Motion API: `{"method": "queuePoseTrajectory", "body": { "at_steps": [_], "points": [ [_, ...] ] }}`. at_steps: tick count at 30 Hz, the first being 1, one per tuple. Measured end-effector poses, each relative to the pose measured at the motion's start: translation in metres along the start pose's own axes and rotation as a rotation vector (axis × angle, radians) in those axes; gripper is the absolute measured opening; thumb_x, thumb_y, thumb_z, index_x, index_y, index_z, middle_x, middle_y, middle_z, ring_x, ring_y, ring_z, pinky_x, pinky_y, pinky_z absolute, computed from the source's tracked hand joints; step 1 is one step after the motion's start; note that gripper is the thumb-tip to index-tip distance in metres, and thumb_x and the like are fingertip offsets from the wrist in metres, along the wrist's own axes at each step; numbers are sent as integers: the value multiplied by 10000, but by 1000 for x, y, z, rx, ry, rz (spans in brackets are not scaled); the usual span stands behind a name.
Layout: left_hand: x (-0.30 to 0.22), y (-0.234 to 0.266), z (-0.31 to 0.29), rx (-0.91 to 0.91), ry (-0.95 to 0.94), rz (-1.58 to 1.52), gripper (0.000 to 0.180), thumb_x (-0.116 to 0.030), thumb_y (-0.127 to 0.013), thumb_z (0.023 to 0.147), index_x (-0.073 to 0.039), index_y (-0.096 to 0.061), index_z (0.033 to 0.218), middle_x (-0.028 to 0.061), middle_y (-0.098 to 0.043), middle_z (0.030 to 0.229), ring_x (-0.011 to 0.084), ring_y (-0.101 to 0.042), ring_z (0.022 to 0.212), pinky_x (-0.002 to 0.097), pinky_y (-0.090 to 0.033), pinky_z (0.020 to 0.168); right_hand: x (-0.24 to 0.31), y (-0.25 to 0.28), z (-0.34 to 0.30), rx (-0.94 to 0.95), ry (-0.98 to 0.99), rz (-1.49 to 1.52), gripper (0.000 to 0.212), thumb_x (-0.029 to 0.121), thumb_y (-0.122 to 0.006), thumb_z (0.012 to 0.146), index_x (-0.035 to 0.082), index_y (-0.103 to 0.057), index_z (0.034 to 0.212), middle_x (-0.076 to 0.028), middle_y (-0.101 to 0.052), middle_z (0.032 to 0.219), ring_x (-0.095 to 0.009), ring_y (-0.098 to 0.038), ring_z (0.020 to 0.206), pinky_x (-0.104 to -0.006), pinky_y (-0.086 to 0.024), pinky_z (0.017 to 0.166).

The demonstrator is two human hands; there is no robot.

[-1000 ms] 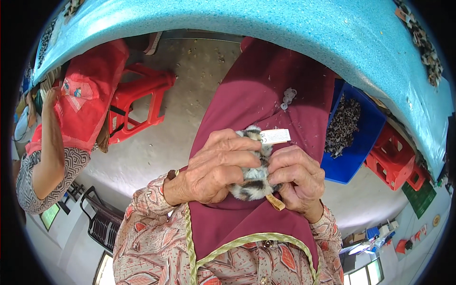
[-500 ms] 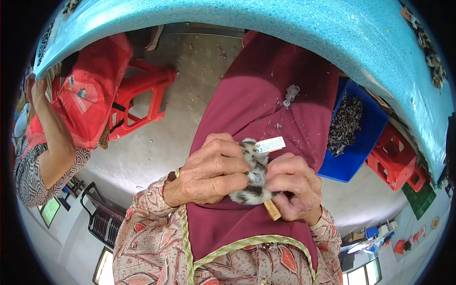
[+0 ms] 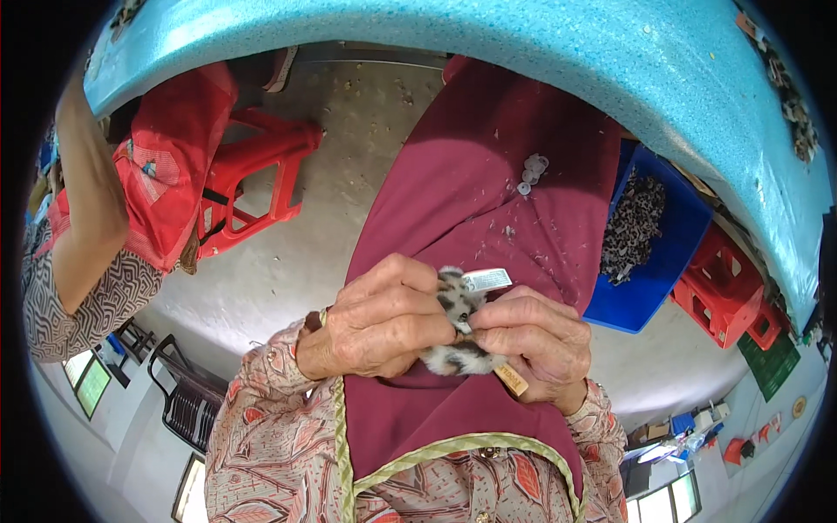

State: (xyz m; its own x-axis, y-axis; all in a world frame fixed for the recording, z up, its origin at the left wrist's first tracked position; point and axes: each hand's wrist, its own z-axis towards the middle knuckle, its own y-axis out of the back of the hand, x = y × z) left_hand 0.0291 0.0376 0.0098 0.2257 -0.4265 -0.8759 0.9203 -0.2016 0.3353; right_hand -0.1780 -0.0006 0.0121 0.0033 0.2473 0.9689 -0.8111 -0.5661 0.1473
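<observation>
Over my lap, a small spotted black-and-white plush animal [image 3: 455, 301] is held between my two hands. My left hand [image 3: 384, 318] is closed round its left side, fingers bent. From the right, my right hand [image 3: 536, 336] pinches it near the face, where a dark eye shows. A white label [image 3: 486, 279] sticks out at the top, and a tan tag [image 3: 511, 380] hangs below by my right hand. My fingertips are partly hidden, so I cannot tell whether they hold anything small besides the plush.
A maroon apron [image 3: 488, 183] covers my lap, with clear plastic rings [image 3: 532, 173] on it. Ahead curves a blue covered table [image 3: 436, 26]. At right stands a blue bin [image 3: 667, 253] of spotted pieces. A co-worker's arm [image 3: 91, 209] and a red stool [image 3: 261, 166] are at left.
The plush has turned so its face and eye show, and its label has shifted slightly left and down. My right fingers have moved in by the face. The co-worker's arm has risen toward the table.
</observation>
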Motion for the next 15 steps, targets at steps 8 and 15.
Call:
{"method": "queuePoseTrajectory", "body": {
  "at_steps": [8,15],
  "points": [
    [4,-21,-12,-111,542,-479,226,-159,-663,871,-60,-461,854,81,-599,823,181,-607,833,278,-486,717,-3,2,-8,-14,-270,222,167,-21,-698,710,-30,-618,856,-140,-641,918,-216,-639,793,-290,-507,669],
    [3,-17,-13,136,883,-526,161,-45,-684,819,20,-628,956,41,-652,845,62,-587,774,216,-484,686,-12,9,-23,226,-370,301,236,-23,-703,727,-14,-607,943,-111,-617,997,-209,-619,886,-300,-493,745]
  ]
}}
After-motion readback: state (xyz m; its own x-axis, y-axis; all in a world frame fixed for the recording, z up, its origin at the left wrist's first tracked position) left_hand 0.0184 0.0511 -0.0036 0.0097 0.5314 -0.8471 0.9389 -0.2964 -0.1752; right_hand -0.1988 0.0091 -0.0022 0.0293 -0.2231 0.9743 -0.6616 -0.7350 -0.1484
